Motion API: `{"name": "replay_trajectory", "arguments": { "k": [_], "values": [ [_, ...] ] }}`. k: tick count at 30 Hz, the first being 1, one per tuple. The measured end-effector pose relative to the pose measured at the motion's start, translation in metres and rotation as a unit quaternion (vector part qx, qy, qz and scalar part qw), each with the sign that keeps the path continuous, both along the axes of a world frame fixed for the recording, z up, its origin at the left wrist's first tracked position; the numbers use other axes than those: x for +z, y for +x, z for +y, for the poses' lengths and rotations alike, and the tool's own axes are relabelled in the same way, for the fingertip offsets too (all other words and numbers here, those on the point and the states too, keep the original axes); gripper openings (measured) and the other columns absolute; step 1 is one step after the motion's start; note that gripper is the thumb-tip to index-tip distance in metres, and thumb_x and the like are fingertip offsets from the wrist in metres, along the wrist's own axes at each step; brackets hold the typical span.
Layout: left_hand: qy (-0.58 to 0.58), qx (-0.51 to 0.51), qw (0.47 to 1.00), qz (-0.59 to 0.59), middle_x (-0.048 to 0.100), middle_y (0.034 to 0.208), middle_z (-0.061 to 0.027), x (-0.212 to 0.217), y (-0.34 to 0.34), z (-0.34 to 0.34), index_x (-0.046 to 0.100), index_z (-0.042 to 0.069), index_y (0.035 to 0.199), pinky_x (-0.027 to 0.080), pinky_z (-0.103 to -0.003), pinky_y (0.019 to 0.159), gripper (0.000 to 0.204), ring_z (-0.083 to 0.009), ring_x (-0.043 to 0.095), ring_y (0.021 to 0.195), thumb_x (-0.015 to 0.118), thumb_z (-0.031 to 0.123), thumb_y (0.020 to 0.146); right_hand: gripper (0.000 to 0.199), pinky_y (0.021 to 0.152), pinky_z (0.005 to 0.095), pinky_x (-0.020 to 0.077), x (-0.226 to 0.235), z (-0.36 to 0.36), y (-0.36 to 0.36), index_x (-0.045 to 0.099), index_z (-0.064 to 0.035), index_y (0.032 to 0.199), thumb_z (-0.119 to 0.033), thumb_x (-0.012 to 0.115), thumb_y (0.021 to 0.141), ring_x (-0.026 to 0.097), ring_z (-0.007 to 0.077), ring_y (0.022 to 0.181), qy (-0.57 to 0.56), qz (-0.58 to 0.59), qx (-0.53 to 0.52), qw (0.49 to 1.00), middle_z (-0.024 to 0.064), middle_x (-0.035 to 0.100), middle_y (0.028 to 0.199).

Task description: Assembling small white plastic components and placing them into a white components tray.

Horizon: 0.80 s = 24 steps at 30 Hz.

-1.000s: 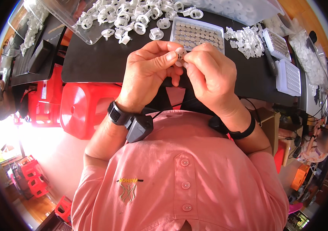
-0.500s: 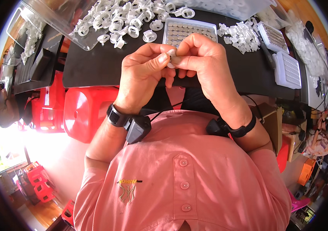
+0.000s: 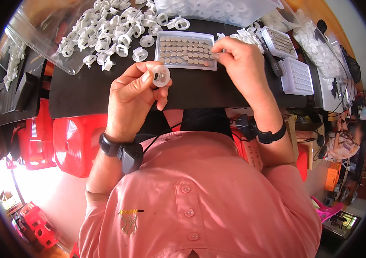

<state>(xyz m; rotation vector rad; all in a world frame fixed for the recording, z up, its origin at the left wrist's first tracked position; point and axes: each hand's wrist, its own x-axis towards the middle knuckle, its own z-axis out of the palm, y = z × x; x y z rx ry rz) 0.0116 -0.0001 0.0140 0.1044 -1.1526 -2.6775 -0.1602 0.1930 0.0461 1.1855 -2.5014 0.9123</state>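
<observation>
Above the bench (image 3: pixel 191 88), left hand (image 3: pixel 133 92) pinches a white cap (image 3: pixel 161 76); right hand (image 3: pixel 241 64) pinches a button cell (image 3: pixel 212 56) from its tray (image 3: pixel 186 50), which could slip.

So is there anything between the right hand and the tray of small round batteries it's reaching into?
Nothing visible is in the way. The right hand is already at the right end of the battery tray, its fingertips on the cells there. The left hand holds a white round plastic piece off to the side, above the black table.
</observation>
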Motion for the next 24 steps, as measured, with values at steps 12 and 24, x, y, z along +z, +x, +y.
{"name": "replay_trajectory", "arguments": {
  "k": [12,24],
  "values": [
    [-0.020,-0.001,1.000,0.002,0.064,0.098,-0.0176,0.000,0.000,0.001,0.061,-0.002,0.118,0.047,-0.031,0.057,0.034,-0.0214,0.061,0.078,0.064,0.024,0.098,0.008,0.063,0.0352,0.0521,-0.006,0.000,-0.004,0.070,-0.0100,0.087,-0.005,0.072,0.081,0.068,0.0281,0.074,0.068,0.099,0.032,0.992,0.0061,0.069,0.085],
    [-0.011,0.001,1.000,-0.005,0.067,0.099,-0.0183,0.003,-0.001,0.002,0.062,-0.006,0.117,0.051,-0.032,0.059,0.030,-0.0207,0.064,0.076,0.061,0.019,0.100,0.016,0.060,0.0392,0.0488,-0.006,-0.040,0.053,0.059,-0.0093,0.093,-0.001,0.066,0.081,0.062,0.0302,0.070,-0.189,0.124,0.116,0.967,0.0078,0.058,0.081]
  ]
}}
